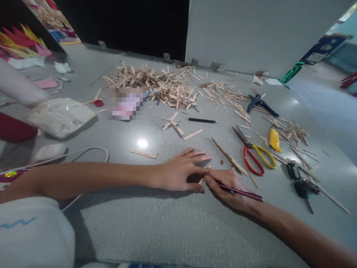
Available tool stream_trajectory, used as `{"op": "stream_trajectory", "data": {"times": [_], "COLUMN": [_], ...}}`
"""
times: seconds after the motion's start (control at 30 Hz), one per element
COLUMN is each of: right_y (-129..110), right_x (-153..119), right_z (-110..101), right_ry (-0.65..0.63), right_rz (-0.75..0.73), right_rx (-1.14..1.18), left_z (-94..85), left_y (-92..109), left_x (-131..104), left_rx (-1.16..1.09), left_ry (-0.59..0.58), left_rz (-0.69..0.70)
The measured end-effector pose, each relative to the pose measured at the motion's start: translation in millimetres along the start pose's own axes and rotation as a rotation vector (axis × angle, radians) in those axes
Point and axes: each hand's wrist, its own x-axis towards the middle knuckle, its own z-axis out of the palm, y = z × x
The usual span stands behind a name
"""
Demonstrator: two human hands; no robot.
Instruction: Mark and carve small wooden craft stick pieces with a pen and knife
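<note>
My left hand (184,171) lies low on the table with its fingers stretched forward. Its thumb and index finger hold a small wooden stick (201,181), mostly covered by both hands. A slim dark pencil with a pinkish side (245,192) is gripped in my right hand (227,188), its tip hidden by the fingers close to the stick. Just beyond the right hand lie a craft knife-like pointed tool (223,152) and scissors (252,149) with red and yellow handles. Glued-looking crossed sticks (170,122) and a black pen (202,120) lie ahead of my hands.
A heap of wooden sticks (156,83) spreads at the back before an upright grey panel (251,33). Blue cutters (260,104), a yellow object (275,140) and keys (301,186) lie right. Another person's arm (22,87) reaches beside a plastic-wrapped packet (61,117), near a mouse (50,152).
</note>
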Motion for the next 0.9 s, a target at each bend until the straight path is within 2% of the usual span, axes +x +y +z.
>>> {"op": "stream_trajectory", "data": {"times": [0.13,0.67,0.9], "right_y": [0.2,-2.0,-0.4], "right_x": [0.9,-0.6,0.2], "right_z": [-2.5,-3.8,-1.2], "right_ry": [-0.013,-0.016,-0.012], "right_rz": [-0.011,0.097,0.043], "right_rx": [-0.012,0.062,0.052], "left_z": [-0.3,-0.4,0.2], "left_y": [1.1,3.6,3.4], "left_x": [0.8,1.8,1.1], "left_rx": [0.017,0.065,0.045], "left_ry": [-0.008,-0.048,-0.021], "left_rz": [-0.015,-0.019,-0.01]}}
